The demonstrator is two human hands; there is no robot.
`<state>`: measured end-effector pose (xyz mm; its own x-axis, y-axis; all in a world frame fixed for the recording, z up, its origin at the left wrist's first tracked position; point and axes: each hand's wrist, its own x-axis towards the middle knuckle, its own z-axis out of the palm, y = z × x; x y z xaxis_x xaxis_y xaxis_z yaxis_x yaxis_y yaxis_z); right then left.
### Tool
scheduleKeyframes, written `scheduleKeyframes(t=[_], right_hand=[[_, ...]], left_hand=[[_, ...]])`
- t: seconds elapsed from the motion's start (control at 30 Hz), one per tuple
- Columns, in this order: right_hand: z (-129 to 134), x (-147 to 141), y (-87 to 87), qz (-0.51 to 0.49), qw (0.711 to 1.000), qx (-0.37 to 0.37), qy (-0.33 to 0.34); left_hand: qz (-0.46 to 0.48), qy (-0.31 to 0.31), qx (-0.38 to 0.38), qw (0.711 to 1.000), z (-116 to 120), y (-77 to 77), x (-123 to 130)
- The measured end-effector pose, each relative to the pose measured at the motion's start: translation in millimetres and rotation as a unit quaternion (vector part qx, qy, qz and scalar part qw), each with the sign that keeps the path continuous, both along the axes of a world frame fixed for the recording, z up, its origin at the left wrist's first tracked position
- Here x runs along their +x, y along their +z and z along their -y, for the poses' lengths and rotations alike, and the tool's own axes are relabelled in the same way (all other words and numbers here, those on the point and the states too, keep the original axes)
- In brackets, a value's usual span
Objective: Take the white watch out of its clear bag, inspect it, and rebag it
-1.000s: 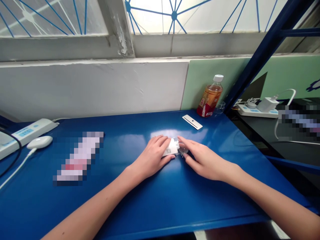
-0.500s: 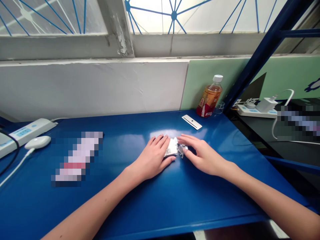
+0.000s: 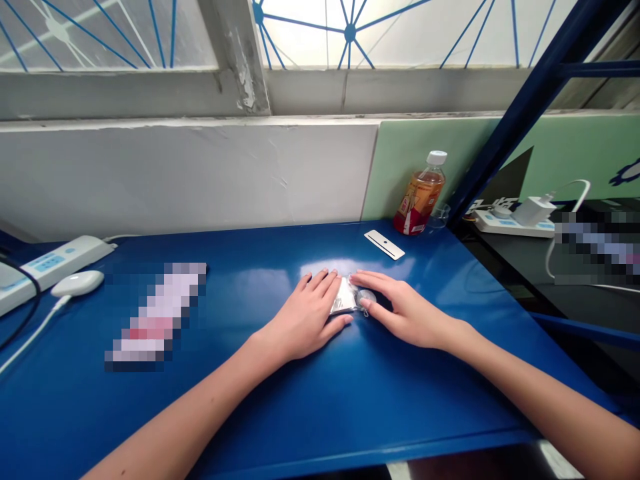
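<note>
Your left hand (image 3: 311, 313) lies flat, fingers extended, over part of a white packet (image 3: 344, 297) on the blue table (image 3: 400, 400); your right hand (image 3: 407, 313) curves half-open around a clear round piece (image 3: 369, 295) beside it, whether gripped is unclear

Pale light comes through the window (image 3: 400, 40) — it glares on the blue desktop (image 3: 240, 400) — and coarse pixel blocks mask two patches (image 3: 160, 313).

Capped drink bottle (image 3: 419, 207) before green panel (image 3: 405, 147), white power strip (image 3: 55, 263) near corded oval device (image 3: 79, 283), blue-barred window (image 3: 400, 43)
</note>
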<state>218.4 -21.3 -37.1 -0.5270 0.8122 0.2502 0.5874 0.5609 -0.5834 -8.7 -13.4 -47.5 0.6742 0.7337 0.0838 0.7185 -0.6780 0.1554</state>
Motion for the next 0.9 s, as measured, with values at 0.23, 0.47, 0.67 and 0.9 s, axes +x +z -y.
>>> scheduleKeyframes(t=[0.23, 0.47, 0.67, 0.9], right_hand=[[0, -3, -9.4, 0.085, 0.994, 0.047, 0.049], [1, -4, -16.4, 0.089, 0.994, 0.049, 0.037], [1, 0, -13.1, 0.071, 0.996, -0.003, 0.063], [1, -4, -15.3, 0.131, 0.989, 0.050, 0.047]], left_hand=[[-0.015, 0.004, 0.007, 1.000, 0, -0.2, 0], [-0.021, 0.005, 0.002, 1.000, 1, 2.7, 1], [-0.027, 0.005, -0.002, 1.000, 1, 3.1, 1], [-0.039, 0.006, -0.003, 0.999, 1, 3.0, 3]])
